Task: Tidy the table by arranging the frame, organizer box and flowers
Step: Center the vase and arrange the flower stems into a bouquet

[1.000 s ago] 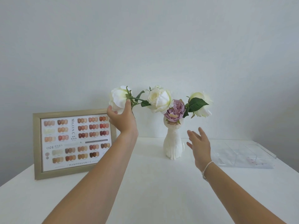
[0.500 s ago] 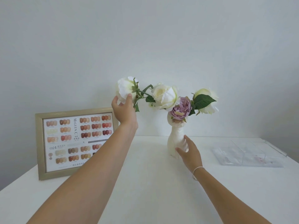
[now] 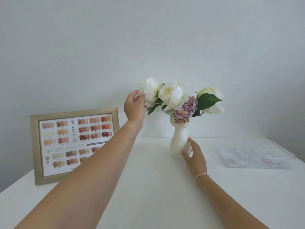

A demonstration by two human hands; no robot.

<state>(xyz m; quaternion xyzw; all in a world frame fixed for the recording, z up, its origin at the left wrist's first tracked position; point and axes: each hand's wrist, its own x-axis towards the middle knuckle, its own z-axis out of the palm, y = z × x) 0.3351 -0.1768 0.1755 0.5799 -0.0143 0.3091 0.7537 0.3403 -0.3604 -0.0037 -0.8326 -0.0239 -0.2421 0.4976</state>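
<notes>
Backdrop: pale grey wall behind a white worktop [image 3: 148,187] that fills the lower half of the view.
Vase: white cat-shaped vase [image 3: 179,142] stands upright near the middle of the worktop, whiskers drawn on its head.
Flowers: bunch of flowers [image 3: 173,96] sits in the vase; three white blooms fan out at 10, 12 and 2 o'clock from the vase mouth, a lilac bloom [image 3: 186,107] low in front, and a broad green leaf [image 3: 208,100] at 2 o'clock.
Left hand: left hand [image 3: 134,105] is raised at 10 o'clock from the vase, fingers and thumb curled round the outer petals of the leftmost white bloom [image 3: 151,90].
Right hand: right hand [image 3: 194,156] rests on the lower right side of the vase, fingers lightly curved against its body, thumb on the front; a thin white bracelet [image 3: 201,176] circles the wrist.
Frame: gold-edged frame [image 3: 35,146] with a nail colour chart stands at 9 o'clock from the vase, against the wall, partly covered by the left forearm.
Organizer box: clear organizer box [image 3: 254,154] lies flat at 3 o'clock from the vase, well apart from it, divided into compartments.
</notes>
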